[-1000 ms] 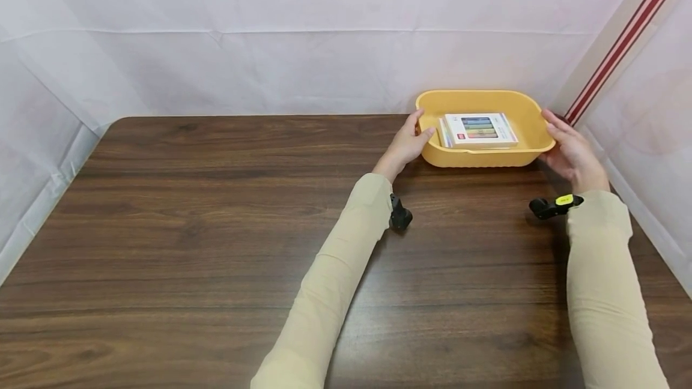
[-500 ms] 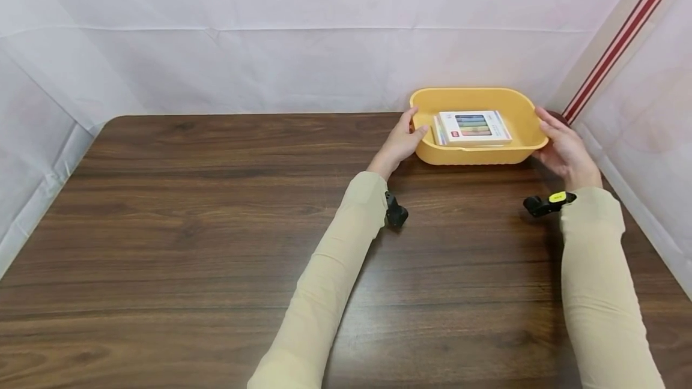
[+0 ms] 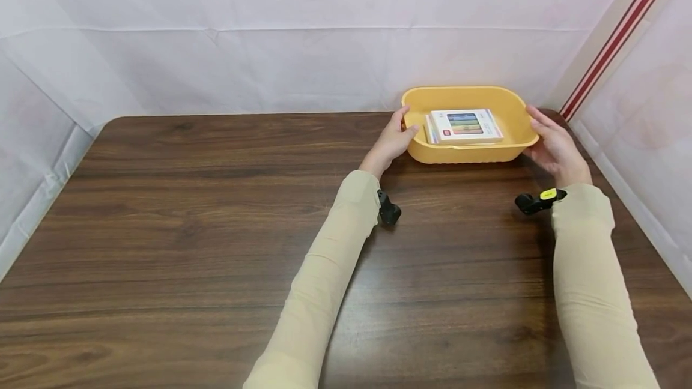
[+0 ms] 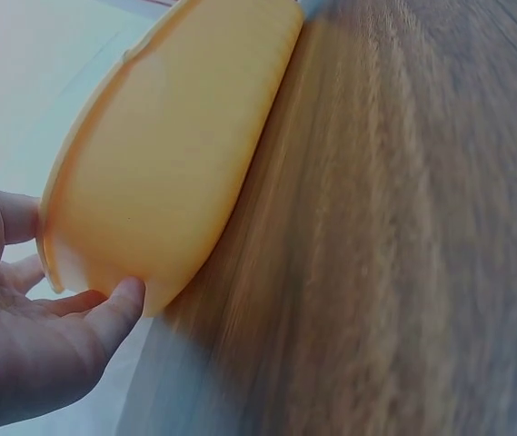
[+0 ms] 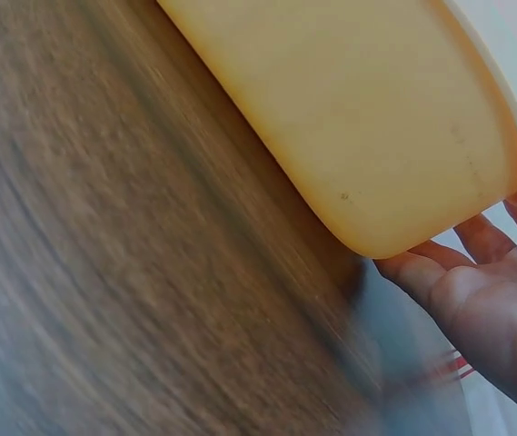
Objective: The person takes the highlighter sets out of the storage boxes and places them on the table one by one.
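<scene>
Here we have a yellow tub [image 3: 466, 152] sitting at the far right of the dark wooden table [image 3: 189, 215], close to the white cloth backdrop [image 3: 270, 35], and it lies squarely between our two hands. Our left hand [image 3: 393, 143] is at the tub's left end: the thumb hooks over the rim while the fingers run along the outer wall, so the hand has hold of that end. In the left wrist view the fingertips [image 4: 122, 304] press against the rounded corner of the tub [image 4: 167, 173], just above the tabletop [image 4: 403, 236]. Our right hand [image 3: 552, 146] mirrors this at the right end, fingers only gently bent and cupped against the wall under the rim; the right wrist view shows the fingers [image 5: 440, 272] touching the underside of the tub's corner [image 5: 367, 118]. Inside the tub lies a flat white box [image 3: 465, 126] with coloured stripes on its top face, resting nearer the front wall and touching neither hand. A red-striped band [image 3: 616, 35] runs diagonally up the right side of the backdrop.
</scene>
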